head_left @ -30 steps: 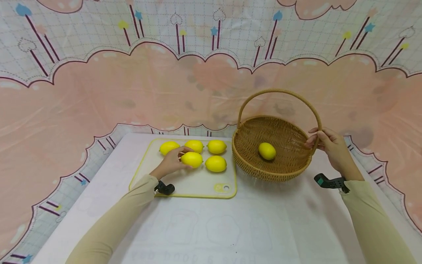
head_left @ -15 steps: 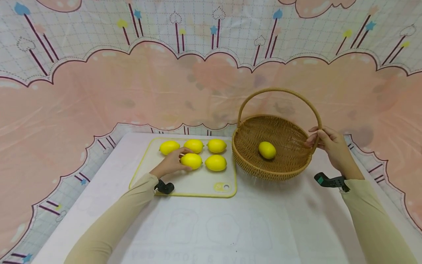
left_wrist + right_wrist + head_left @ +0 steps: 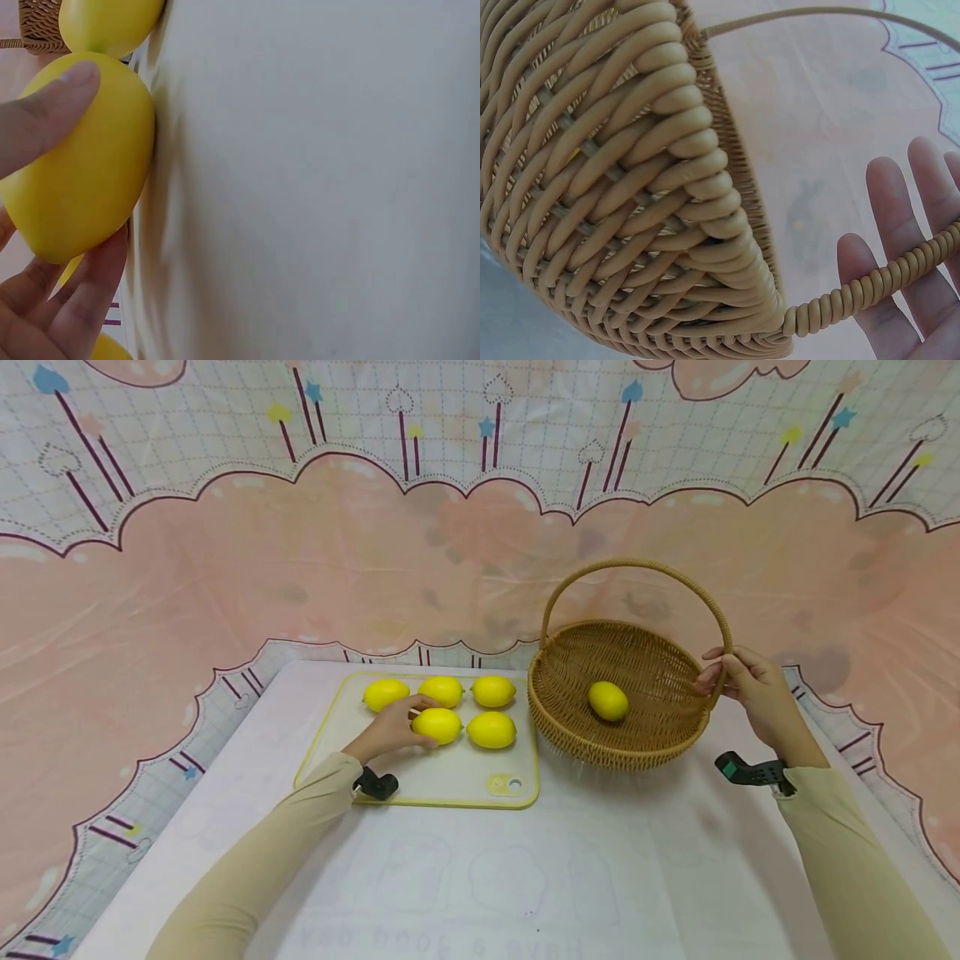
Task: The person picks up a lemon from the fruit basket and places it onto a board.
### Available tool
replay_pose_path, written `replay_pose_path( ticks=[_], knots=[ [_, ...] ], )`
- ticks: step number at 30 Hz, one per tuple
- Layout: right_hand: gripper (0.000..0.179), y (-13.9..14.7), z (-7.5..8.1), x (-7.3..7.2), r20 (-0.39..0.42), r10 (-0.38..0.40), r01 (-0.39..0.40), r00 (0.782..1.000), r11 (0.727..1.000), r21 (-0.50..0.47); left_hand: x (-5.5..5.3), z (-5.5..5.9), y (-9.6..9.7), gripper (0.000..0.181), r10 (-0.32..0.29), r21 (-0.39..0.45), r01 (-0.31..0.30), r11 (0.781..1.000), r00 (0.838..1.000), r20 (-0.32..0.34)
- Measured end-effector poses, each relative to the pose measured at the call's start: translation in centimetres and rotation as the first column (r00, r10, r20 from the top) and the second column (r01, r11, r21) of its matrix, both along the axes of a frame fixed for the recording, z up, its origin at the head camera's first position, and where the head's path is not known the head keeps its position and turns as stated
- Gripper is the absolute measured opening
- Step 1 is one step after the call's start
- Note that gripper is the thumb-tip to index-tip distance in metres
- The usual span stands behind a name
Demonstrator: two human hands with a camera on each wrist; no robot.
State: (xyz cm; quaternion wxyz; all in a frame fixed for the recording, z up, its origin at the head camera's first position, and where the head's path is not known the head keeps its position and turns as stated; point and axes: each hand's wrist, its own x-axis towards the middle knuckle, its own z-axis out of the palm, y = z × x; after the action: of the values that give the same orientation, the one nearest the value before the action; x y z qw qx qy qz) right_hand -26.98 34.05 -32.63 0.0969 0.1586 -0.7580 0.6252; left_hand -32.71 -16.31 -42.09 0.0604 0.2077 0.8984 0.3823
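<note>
My left hand (image 3: 397, 725) pinches a yellow lemon (image 3: 437, 726) at the front of the cutting board (image 3: 450, 785). In the left wrist view the thumb lies on top of the held lemon (image 3: 94, 165), with fingers against its other end. Another lemon (image 3: 491, 730) sits just right of it; a row of three, including a lemon (image 3: 386, 695) at the left, lies behind. To the right, a wicker basket (image 3: 570, 739) is tilted toward me with one lemon (image 3: 608, 702) inside. My right hand (image 3: 750, 685) holds the foot of its handle (image 3: 877, 285), fingers behind it.
The white board has a yellow rim and a small hanging hole at its front right corner. Both stand on a white-covered table (image 3: 480, 877). A pink patterned cloth (image 3: 337, 560) hangs close behind the basket and board.
My left hand has lowered the lemon slightly toward the board, level with the lemon beside it. The right hand and the basket have stayed in place.
</note>
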Motion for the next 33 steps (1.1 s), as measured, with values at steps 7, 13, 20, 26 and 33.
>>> replay_pose_path(
  ticks=[7, 13, 20, 26, 33],
  knots=[
    [0.024, 0.03, -0.02, -0.04, 0.000, -0.002, 0.002, 1.000, 1.000, 0.009, -0.17, -0.18, 0.50, 0.062, 0.009, -0.006, -0.009, 1.000, 1.000, -0.006],
    [0.024, 0.07, -0.02, -0.09, 0.008, -0.030, 0.029, 1.000, 0.999, 0.046, -0.18, -0.18, 0.72, 0.063, 0.014, -0.016, -0.014, 1.000, 1.000, 0.000],
    [0.024, 0.06, -0.01, -0.11, 0.014, -0.053, 0.052, 0.998, 0.996, 0.078, -0.38, -0.20, 0.56, 0.066, 0.014, -0.031, -0.014, 0.999, 1.000, 0.006],
    [0.024, 0.05, 0.04, -0.12, 0.017, -0.059, 0.057, 0.998, 0.994, 0.094, -0.47, 0.12, 0.43, 0.066, 0.026, -0.017, -0.025, 1.000, 0.999, 0.035],
    [0.023, 0.01, 0.04, -0.16, 0.020, -0.059, 0.057, 0.998, 0.994, 0.094, -0.41, 0.61, 0.25, 0.063, -0.003, 0.004, 0.003, 1.000, 0.999, 0.048]
  ],
)
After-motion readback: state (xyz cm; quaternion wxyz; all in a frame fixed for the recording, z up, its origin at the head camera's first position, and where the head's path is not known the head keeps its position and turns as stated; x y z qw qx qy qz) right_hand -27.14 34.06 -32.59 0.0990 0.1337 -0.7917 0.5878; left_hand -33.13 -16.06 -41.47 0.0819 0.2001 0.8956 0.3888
